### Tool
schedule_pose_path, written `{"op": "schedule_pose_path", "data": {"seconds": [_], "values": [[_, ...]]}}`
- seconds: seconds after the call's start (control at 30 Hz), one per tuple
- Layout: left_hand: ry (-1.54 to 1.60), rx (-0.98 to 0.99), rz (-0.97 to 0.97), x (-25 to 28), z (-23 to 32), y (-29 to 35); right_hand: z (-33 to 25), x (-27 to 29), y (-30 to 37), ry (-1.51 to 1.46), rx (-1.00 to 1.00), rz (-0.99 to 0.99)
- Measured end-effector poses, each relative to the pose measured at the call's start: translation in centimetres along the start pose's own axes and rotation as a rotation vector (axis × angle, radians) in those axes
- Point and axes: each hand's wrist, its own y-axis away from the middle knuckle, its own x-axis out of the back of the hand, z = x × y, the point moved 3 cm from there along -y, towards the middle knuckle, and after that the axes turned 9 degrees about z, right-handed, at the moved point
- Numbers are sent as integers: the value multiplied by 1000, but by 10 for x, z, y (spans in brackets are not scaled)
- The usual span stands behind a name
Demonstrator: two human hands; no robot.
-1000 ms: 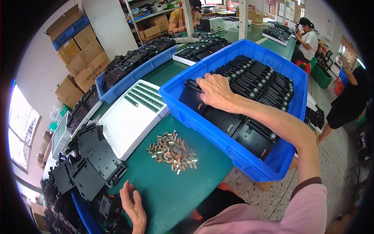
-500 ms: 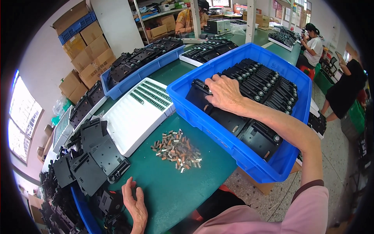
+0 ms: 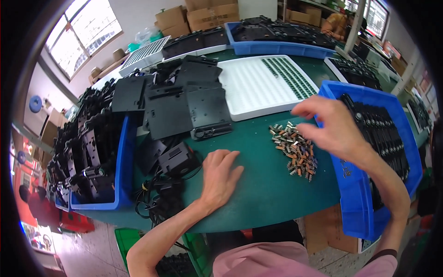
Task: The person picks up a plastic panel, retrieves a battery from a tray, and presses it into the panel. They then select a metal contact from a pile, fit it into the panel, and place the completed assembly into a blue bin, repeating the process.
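Note:
My left hand (image 3: pixel 220 177) rests on the green tabletop (image 3: pixel 258 189), open and holding nothing, with its fingers apart. A black boxy device (image 3: pixel 179 159) with cables lies just left of it. Between my hands is a loose pile of small brown and silver metal parts (image 3: pixel 297 154). My right hand (image 3: pixel 334 127) hovers between this pile and the blue bin (image 3: pixel 357 203) on the right, thumb and fingers apart with nothing between them. Rows of long black assemblies (image 3: pixel 380 131) lie inside that bin. Flat black plastic housings (image 3: pixel 167 114) lie stacked beyond my left hand.
A white foam tray (image 3: pixel 242 90) with rows of small green parts lies behind the pile. At left, another blue bin (image 3: pixel 123 171) is heaped with black parts. A blue tray (image 3: pixel 277 48) of black assemblies stands at the back. A person (image 3: pixel 334 25) sits at the far right.
The view has swung left. My right hand has left the black assemblies in the blue bin and come back toward the metal parts. My left hand now lies farther in on the tabletop.

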Motion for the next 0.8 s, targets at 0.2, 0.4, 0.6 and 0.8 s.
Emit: {"op": "schedule_pose_path", "data": {"seconds": [0.2,0.4,0.6,0.8], "values": [[27,-40,20,0,1,1,-25,-89,-39,-21,94,-292],[22,-62,39,1,-1,5,-35,-154,-95,-276,30,-238],[32,-78,48,-1,2,5,-77,-205,-152,-229,399,-11],[83,-86,38,-4,6,0,-90,-228,-185,-120,300,-132]]}}
